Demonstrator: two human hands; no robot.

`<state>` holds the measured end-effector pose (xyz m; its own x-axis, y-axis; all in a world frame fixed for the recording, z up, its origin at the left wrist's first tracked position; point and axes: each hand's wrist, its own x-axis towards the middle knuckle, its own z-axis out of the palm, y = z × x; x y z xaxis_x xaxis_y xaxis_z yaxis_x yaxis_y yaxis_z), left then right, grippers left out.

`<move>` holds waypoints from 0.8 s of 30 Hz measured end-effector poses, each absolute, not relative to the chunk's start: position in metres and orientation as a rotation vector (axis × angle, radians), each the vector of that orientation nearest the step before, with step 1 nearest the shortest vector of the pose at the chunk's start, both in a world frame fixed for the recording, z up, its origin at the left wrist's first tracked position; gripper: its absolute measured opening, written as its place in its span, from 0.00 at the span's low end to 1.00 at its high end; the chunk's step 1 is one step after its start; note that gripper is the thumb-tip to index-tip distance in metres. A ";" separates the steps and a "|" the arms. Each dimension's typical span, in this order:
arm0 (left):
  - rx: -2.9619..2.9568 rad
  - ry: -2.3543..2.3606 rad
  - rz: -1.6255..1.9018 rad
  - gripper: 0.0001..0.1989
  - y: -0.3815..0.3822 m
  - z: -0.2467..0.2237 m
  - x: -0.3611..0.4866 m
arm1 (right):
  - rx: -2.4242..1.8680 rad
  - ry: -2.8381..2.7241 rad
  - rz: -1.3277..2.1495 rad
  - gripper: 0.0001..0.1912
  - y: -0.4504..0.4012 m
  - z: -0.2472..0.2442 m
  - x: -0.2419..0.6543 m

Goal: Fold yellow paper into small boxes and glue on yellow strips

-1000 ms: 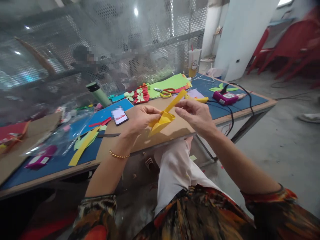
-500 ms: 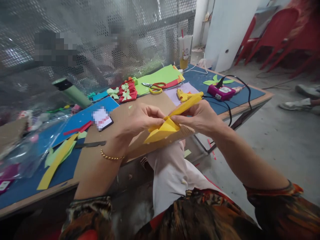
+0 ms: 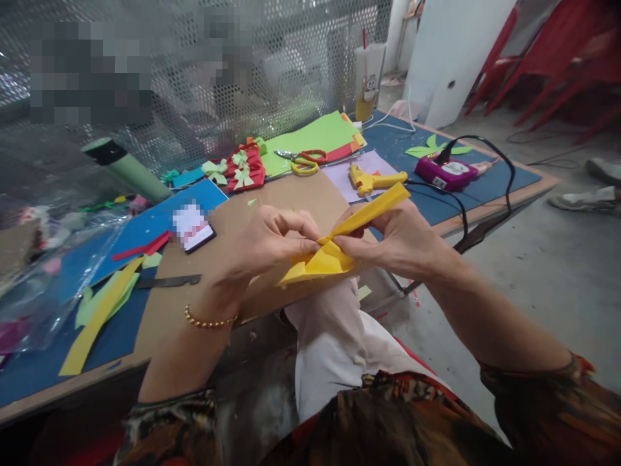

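Observation:
Folded yellow paper (image 3: 334,260) is held above the near edge of a cardboard sheet (image 3: 295,194), drawn in at its middle. My left hand (image 3: 272,243) pinches it at the gathered middle from the left. From the other side my right hand (image 3: 388,236) grips it close by, thumb on the near face. One strip-like end of the paper sticks up to the right over the right-hand fingers, and the wider folded part hangs below. Beyond the right hand lies a yellow glue gun (image 3: 376,180) on a lilac sheet (image 3: 339,171).
Scissors (image 3: 305,162) lie by green paper sheets (image 3: 315,137) and red paper pieces with pale bows (image 3: 245,168). A purple power socket block (image 3: 446,173) with a black cable sits at right. A phone (image 3: 200,238), a dark blade (image 3: 169,281) and a yellow strip (image 3: 97,323) lie at left.
The view has shifted slightly, so the table things sit a little differently in frame. Both hands keep their hold on the yellow paper, and its upper strip now looks straighter.

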<state>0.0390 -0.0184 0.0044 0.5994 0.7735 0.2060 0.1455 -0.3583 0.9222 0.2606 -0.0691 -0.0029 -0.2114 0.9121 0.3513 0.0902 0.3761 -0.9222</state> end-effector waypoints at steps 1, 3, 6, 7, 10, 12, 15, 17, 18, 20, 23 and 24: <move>1.839 0.748 0.804 0.03 -0.019 0.005 0.038 | -0.915 -1.609 0.978 0.09 -0.068 -0.004 0.261; 1.802 0.768 0.813 0.05 -0.021 0.006 0.037 | -0.939 -1.635 0.927 0.06 -0.067 -0.006 0.260; 1.702 0.786 0.809 0.07 -0.024 0.008 0.037 | -0.993 -1.704 0.816 0.06 -0.067 -0.007 0.261; 1.664 0.792 0.807 0.08 -0.026 0.008 0.037 | -0.996 -1.727 0.774 0.08 -0.068 -0.006 0.261; 1.560 0.837 0.822 0.08 -0.029 0.006 0.038 | -0.984 -1.759 0.665 0.14 -0.069 -0.007 0.271; 1.507 0.878 0.846 0.07 -0.030 0.005 0.039 | -1.024 -1.736 0.561 0.16 -0.066 -0.012 0.286; 1.468 0.904 0.849 0.06 -0.031 0.006 0.040 | -1.230 -1.622 0.261 0.12 -0.058 -0.029 0.322; 1.468 0.914 0.831 0.07 -0.029 0.008 0.038 | -1.393 -1.534 0.084 0.09 -0.055 -0.043 0.350; 1.464 0.933 0.836 0.07 -0.028 0.009 0.037 | -1.455 -1.491 0.026 0.08 -0.056 -0.049 0.363; 1.433 0.965 0.876 0.09 -0.025 0.011 0.034 | -1.570 -1.462 -0.028 0.08 -0.063 -0.058 0.383; 1.373 0.970 0.980 0.13 -0.018 0.014 0.025 | -1.625 -1.533 0.005 0.09 -0.074 -0.060 0.392; 1.351 0.977 1.013 0.14 -0.016 0.015 0.022 | -1.602 -1.588 0.018 0.09 -0.074 -0.057 0.389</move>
<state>0.0220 -0.0161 0.0149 0.2865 0.9577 0.0276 -0.0066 -0.0268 0.9996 0.3892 -0.0737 -0.0568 0.1904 0.8225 0.5360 0.8102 0.1767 -0.5589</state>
